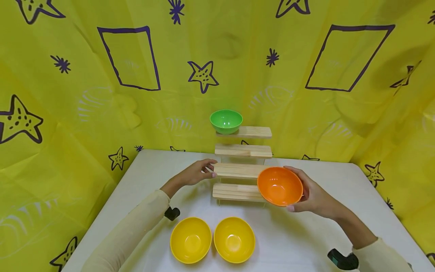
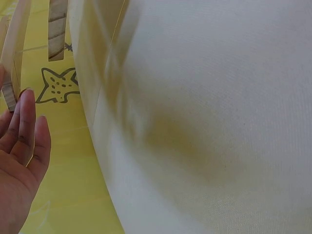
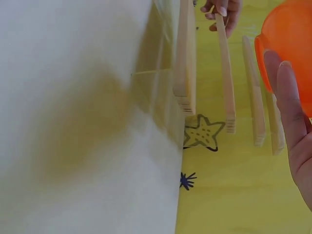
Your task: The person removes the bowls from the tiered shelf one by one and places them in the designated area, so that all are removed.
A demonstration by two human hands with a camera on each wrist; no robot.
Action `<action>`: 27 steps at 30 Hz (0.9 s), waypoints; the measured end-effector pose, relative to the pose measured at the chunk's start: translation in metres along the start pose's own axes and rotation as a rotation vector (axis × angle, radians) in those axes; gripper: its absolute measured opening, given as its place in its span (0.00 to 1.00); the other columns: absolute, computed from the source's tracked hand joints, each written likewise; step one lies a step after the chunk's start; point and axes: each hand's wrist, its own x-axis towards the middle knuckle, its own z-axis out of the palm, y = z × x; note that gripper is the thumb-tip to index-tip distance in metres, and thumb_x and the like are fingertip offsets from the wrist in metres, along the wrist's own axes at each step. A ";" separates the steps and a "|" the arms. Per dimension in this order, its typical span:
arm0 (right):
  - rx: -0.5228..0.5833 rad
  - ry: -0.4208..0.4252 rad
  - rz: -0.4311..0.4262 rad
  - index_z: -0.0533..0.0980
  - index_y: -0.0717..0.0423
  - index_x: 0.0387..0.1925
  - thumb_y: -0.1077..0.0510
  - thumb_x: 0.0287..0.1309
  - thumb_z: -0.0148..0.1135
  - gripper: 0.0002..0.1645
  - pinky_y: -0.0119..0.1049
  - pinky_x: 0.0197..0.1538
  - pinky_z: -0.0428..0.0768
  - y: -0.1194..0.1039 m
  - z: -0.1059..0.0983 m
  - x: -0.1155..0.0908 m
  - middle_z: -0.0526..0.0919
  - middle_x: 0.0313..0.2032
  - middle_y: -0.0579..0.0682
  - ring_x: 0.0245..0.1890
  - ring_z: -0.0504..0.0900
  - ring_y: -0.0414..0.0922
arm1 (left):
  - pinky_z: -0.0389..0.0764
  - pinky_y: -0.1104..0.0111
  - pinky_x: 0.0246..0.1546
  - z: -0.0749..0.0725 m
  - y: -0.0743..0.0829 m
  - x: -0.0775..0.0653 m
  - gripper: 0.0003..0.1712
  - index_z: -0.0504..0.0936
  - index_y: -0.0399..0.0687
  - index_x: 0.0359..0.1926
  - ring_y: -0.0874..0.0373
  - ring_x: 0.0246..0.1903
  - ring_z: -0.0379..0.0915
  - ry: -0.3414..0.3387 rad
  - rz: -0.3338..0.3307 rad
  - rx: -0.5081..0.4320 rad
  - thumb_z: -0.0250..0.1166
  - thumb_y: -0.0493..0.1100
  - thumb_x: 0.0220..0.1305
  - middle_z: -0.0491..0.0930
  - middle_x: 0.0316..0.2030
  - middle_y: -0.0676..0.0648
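Observation:
My right hand (image 1: 314, 196) holds an orange bowl (image 1: 280, 186) by its right side, tilted with its inside facing the head camera. The bowl is in front of the right end of a tiered wooden shelf stand (image 1: 238, 170) and hides part of the lower steps. At the left end of the second step from the bottom, my left hand (image 1: 197, 172) pinches the board between thumb and fingers. In the right wrist view, fingers of that left hand (image 3: 226, 14) meet the board's end. A green bowl (image 1: 226, 121) sits on the left of the top step.
Two yellow bowls (image 1: 190, 240) stand side by side, open side up, on the white table (image 1: 285, 241) in front of the stand. Yellow sheeting (image 1: 238, 45) printed with starfish hangs behind the table and along both sides.

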 end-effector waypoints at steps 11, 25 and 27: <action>0.073 -0.062 -0.030 0.48 0.59 0.76 0.72 0.50 0.70 0.58 0.40 0.49 0.85 0.009 0.005 -0.010 0.66 0.67 0.42 0.58 0.76 0.39 | 0.80 0.61 0.51 0.000 0.001 0.001 0.32 0.68 0.39 0.70 0.49 0.50 0.78 0.005 -0.002 0.008 0.65 0.44 0.71 0.78 0.55 0.37; 0.190 -0.115 0.012 0.47 0.59 0.75 0.75 0.47 0.68 0.58 0.45 0.52 0.84 0.021 0.012 -0.020 0.64 0.67 0.51 0.59 0.77 0.44 | 0.80 0.63 0.50 0.000 0.002 0.000 0.32 0.68 0.39 0.70 0.49 0.50 0.78 0.005 -0.001 0.008 0.66 0.44 0.70 0.78 0.55 0.37; 0.188 -0.121 0.022 0.47 0.59 0.75 0.75 0.47 0.68 0.58 0.44 0.53 0.84 0.022 0.012 -0.022 0.64 0.67 0.51 0.59 0.77 0.44 | 0.80 0.62 0.50 0.000 0.002 0.000 0.32 0.68 0.38 0.70 0.48 0.50 0.78 0.005 0.002 0.007 0.65 0.44 0.70 0.78 0.55 0.37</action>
